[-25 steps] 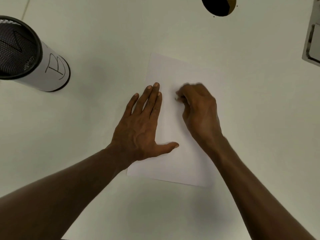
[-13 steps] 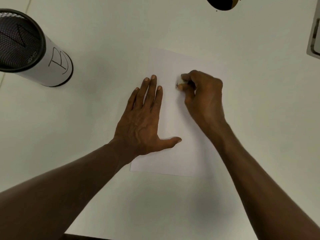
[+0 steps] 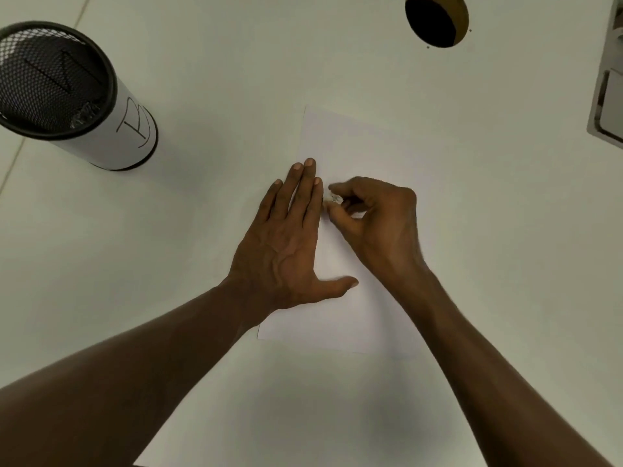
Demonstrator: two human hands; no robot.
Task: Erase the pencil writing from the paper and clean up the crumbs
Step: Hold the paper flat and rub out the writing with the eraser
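A white sheet of paper (image 3: 357, 143) lies on the white table (image 3: 236, 79), slightly turned. My left hand (image 3: 286, 247) lies flat on the sheet's left side, fingers spread, thumb pointing right. My right hand (image 3: 374, 217) pinches a small white eraser (image 3: 333, 199) between thumb and fingertips, pressed to the paper just right of my left fingertips. I cannot make out any pencil writing or crumbs on the sheet.
A black mesh cup (image 3: 67, 92) with a white label stands at the far left. A round dark hole (image 3: 436, 18) is in the tabletop at the back. A grey tray-like object (image 3: 606, 89) sits at the right edge.
My right hand with the eraser has slid left across the paper, up against my left fingertips. My left hand has stayed flat on the sheet.
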